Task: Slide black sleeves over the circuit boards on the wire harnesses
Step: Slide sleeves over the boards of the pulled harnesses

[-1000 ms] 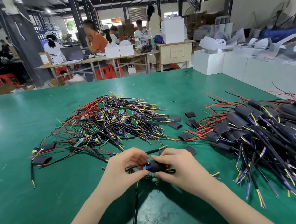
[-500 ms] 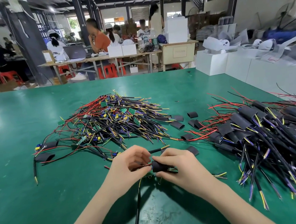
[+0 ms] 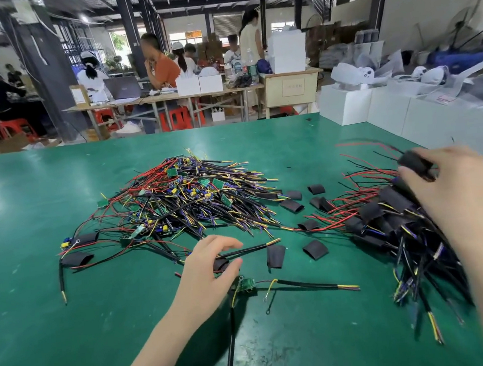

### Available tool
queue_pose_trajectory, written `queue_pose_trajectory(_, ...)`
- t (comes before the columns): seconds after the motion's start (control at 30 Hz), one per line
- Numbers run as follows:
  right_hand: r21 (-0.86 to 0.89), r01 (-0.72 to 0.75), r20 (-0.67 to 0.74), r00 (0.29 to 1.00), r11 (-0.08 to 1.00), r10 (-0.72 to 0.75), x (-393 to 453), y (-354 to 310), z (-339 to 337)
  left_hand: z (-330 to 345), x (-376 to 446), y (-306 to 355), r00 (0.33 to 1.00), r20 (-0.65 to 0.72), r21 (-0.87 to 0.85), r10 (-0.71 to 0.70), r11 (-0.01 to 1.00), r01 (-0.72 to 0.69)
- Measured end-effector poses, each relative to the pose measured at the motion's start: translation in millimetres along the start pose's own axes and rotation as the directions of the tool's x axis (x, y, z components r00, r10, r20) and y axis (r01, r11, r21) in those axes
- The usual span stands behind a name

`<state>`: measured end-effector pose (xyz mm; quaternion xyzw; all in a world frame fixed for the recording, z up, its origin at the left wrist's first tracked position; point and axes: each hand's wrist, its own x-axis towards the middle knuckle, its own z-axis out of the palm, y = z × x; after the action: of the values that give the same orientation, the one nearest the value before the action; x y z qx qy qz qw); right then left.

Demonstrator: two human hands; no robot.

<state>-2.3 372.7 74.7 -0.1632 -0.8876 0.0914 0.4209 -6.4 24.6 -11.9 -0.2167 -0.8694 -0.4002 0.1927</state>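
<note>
My right hand (image 3: 459,192) is out over the right-hand pile of sleeved harnesses (image 3: 394,226) and grips a sleeved harness (image 3: 414,162), blurred by motion. My left hand (image 3: 208,272) is low at the table's middle, thumb and fingers curled round a loose black sleeve (image 3: 221,264). Just right of that hand a bare harness with a green circuit board (image 3: 247,283) lies on the green table (image 3: 37,293). A big tangle of unsleeved harnesses (image 3: 182,201) lies behind it.
Several loose black sleeves lie between the two piles, among them one (image 3: 276,255) and another (image 3: 315,248) near my left hand. White boxes (image 3: 345,103) line the table's right edge. People sit at tables in the background.
My hands have parted. The right one carried the sleeved harness from the centre to the right pile. The left one moved to a loose sleeve. A bare harness now shows near it.
</note>
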Motion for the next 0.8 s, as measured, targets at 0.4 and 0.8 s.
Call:
queue_pose_trajectory(0.4, 0.225, 0.239, 0.409, 0.857, 0.945, -0.314, -48.6, -58.9, 42.3, 0.4, 5.8, -16.3, 0.996, -0.011, 0.041, -0.089, 0.995, 0.089)
queue_pose_trajectory(0.8, 0.143, 0.379, 0.63, 0.677, 0.914, -0.38, -89.1, -63.1, 82.2, -26.5, 97.1, -102.6, 0.943, 0.041, 0.558, -0.33, 0.79, 0.252)
